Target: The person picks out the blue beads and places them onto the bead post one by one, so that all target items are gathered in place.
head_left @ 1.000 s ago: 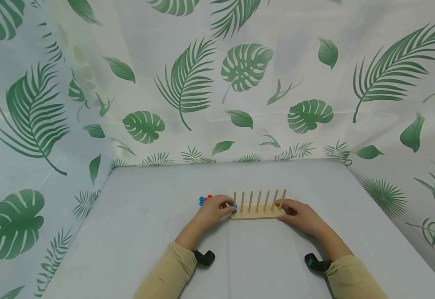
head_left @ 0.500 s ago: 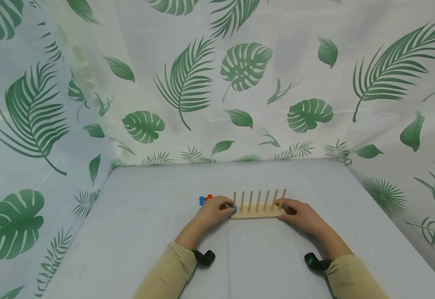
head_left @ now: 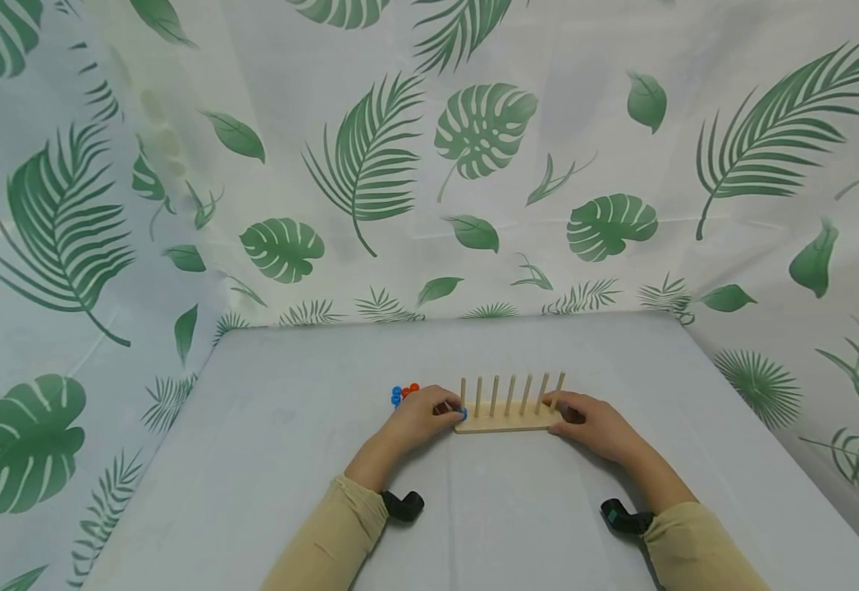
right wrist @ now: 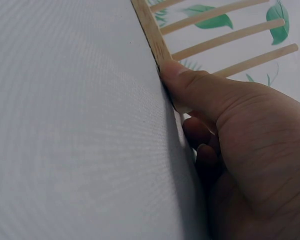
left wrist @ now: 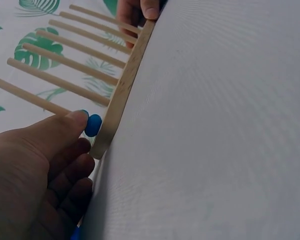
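Note:
A wooden pegboard (head_left: 509,423) with a row of several upright pegs lies on the table. My left hand (head_left: 423,413) is at its left end, thumb and fingers pinching a blue bead (left wrist: 84,114) on the leftmost peg. Just below that, another blue bead (left wrist: 93,125) sits low on the same peg, close to the base. At the opposite end my right hand (head_left: 597,425) grips the base, with the thumb (right wrist: 175,75) on its front edge and the fingers behind, partly hidden.
Beyond my left hand lie loose blue beads (head_left: 396,396) and red beads (head_left: 413,387), partly covered by that hand. Leaf-patterned cloth (head_left: 488,205) hangs behind the white-covered table (head_left: 311,386) and along its sides.
The blue bead in my left fingers has gone slightly down the leftmost peg. My right hand stays in place on the base.

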Demonstrator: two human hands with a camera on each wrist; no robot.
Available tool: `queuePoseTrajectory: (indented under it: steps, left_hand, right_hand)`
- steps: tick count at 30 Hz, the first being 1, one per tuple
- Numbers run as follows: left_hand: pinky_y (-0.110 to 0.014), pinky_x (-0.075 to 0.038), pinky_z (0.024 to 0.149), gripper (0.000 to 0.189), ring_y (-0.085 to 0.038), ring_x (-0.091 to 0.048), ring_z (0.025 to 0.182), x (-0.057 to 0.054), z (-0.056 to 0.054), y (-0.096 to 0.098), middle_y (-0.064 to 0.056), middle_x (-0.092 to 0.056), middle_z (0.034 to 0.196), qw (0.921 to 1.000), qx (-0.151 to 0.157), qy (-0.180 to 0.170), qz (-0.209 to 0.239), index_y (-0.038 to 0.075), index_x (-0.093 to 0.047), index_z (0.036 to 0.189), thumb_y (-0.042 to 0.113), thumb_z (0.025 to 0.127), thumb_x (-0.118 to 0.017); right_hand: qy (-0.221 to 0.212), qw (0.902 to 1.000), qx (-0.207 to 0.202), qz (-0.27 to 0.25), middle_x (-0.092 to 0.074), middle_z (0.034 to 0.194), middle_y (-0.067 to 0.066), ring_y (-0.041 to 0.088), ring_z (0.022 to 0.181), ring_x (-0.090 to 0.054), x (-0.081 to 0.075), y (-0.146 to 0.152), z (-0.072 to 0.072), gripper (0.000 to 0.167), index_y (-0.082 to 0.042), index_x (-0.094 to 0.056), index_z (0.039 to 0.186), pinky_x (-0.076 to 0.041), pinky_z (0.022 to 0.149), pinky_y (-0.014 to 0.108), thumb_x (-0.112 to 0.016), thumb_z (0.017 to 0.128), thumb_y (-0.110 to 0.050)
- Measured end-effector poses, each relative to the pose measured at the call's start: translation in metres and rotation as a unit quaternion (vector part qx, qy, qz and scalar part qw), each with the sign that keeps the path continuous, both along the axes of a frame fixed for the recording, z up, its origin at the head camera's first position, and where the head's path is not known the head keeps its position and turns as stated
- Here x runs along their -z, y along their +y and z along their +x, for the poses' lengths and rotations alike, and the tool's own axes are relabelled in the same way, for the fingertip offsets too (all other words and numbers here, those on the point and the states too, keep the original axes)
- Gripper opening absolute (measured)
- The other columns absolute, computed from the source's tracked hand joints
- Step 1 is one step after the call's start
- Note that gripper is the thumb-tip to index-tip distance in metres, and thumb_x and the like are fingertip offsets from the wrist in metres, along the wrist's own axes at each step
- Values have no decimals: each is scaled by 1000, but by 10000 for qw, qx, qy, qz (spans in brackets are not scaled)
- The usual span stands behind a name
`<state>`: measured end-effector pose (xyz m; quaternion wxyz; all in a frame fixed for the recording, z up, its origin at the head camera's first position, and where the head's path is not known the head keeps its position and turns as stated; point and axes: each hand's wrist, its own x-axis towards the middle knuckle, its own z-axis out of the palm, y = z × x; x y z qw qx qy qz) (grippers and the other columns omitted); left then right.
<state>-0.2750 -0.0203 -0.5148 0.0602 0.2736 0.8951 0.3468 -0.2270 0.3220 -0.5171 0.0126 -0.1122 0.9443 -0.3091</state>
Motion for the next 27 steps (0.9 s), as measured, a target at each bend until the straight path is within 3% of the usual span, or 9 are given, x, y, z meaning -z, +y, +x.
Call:
queuePoseTrajectory:
  steps: [9, 16, 21, 27]
  left_hand:
    - [-22, -49, 80, 25, -5, -60, 91, -2, 1, -2, 6, -66, 109, 9999, 32, 42, 86, 22, -70, 115, 34, 94, -68]
    - [-25, -51, 79, 27, -9, -61, 90, -15, 4, -14, -2, -67, 113, 9993, 22, 212, 297, 18, -69, 119, 29, 95, -67]
    - [-26, -50, 80, 27, -10, -59, 90, -16, 2, -30, -2, -68, 112, 9986, -146, 411, 314, 17, -69, 120, 28, 96, -67]
    - [-26, -49, 75, 26, -10, -57, 87, -9, -3, -56, -2, -67, 109, 9960, -589, 320, 587, 16, -70, 118, 27, 94, -69]
  right_hand:
    - [-26, 10000, 20, -20, -57, 141, 14, 41, 130, -51, 3, 1, -1, 51, -26, -60, 134, -42, 101, 60, -72, 88, -45]
    - [8, 10000, -21, -37, -57, 141, 14, 41, 131, -50, 2, 1, -1, 51, -26, -60, 134, -42, 102, 61, -72, 88, -44]
    - [19, 10000, -40, -49, -57, 140, 14, 41, 131, -51, 1, 1, -1, 51, -26, -61, 134, -42, 102, 61, -72, 88, -43]
    - [19, 10000, -41, -47, -57, 141, 14, 41, 131, -50, 1, 2, -1, 51, -26, -61, 134, -42, 102, 61, -72, 88, -43]
